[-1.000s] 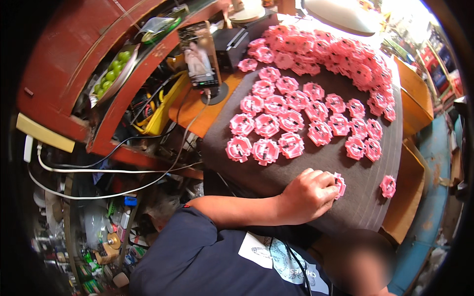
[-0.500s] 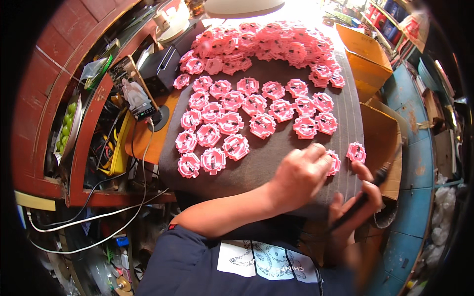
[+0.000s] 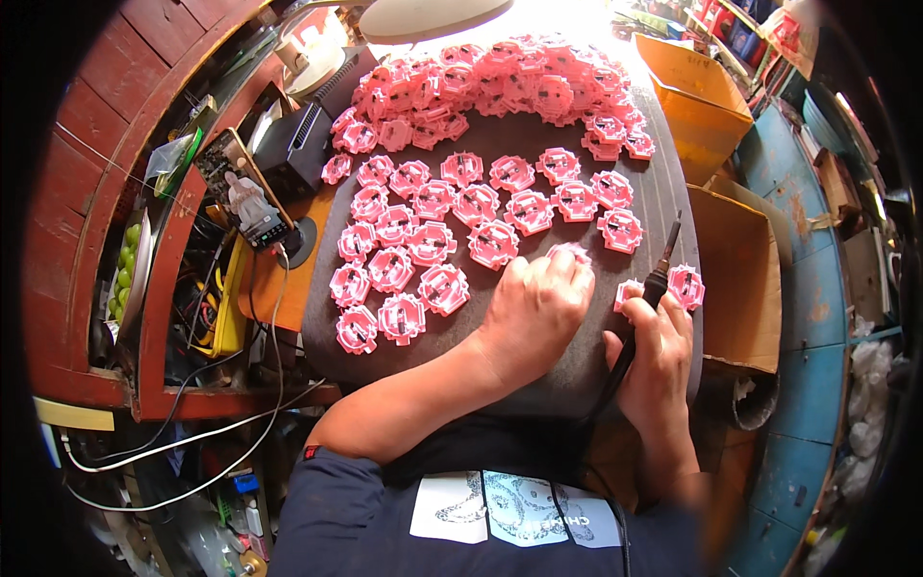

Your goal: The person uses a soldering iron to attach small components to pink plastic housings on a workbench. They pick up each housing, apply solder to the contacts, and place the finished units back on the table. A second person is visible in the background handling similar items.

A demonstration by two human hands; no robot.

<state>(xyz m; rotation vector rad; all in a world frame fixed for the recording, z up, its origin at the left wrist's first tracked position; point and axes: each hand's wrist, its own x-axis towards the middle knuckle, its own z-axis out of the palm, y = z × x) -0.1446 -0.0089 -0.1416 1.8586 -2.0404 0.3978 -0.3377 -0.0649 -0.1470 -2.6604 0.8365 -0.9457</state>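
Observation:
My left hand (image 3: 540,306) is closed, its fingertips pinching a pink plastic part (image 3: 569,251) mostly hidden behind them. My right hand (image 3: 656,356) grips the dark handle of a soldering iron (image 3: 657,281), whose thin tip points up and away from me. Two more pink parts lie by the right hand: one (image 3: 686,287) to its right, another (image 3: 627,292) half covered by its fingers. Several like parts (image 3: 444,288), each with small dark and metallic pieces inside, lie in loose rows left of and beyond my left hand. A large heap of them (image 3: 519,82) fills the far end.
The dark padded work surface (image 3: 500,370) carries the parts. Cardboard boxes (image 3: 735,279) stand along its right side. At left are a propped phone (image 3: 252,197) with a white cable, a black box (image 3: 293,144) and a red wooden shelf (image 3: 144,337). A lamp (image 3: 433,17) hangs over the far end.
My left hand has moved left and away from me, from the part near my right hand to one in the rows. The soldering iron has swung up to a steeper angle, its tip now farther left.

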